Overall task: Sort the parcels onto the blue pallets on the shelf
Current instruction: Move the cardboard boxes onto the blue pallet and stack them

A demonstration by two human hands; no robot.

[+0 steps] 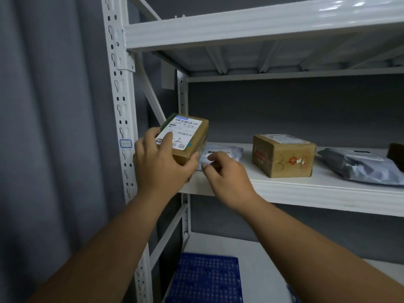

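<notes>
Parcels on middle tier of white shelf rack (306, 189); blue pallet (205, 278) on tier below, bare where visible.

1. Rack: middle tier carries brown carton (283, 155), grey mailer bag (358, 166) to its right, flat grey pouch (220, 153) near left end. Dark item at right frame edge, not identifiable.
2. Pallet: directly below the hands, well apart from the raised carton.
3. Labelled carton (185, 138): tilted, lifted off the tier at left end, shipping label facing up with a handwritten mark.
4. Left hand (161, 165): gripping labelled carton, thumb on label, fingers wrapped round near edge.
5. Right hand (227, 173): fingers loosely curled, holding nothing, just beside carton and above pouch; contact with pouch not determinable.

Recommended handling, as judgement: read handwritten mark before moving. Support free end with right hand. Lower level, clear of tier edge. Seat flat on pallet, label upward.
</notes>
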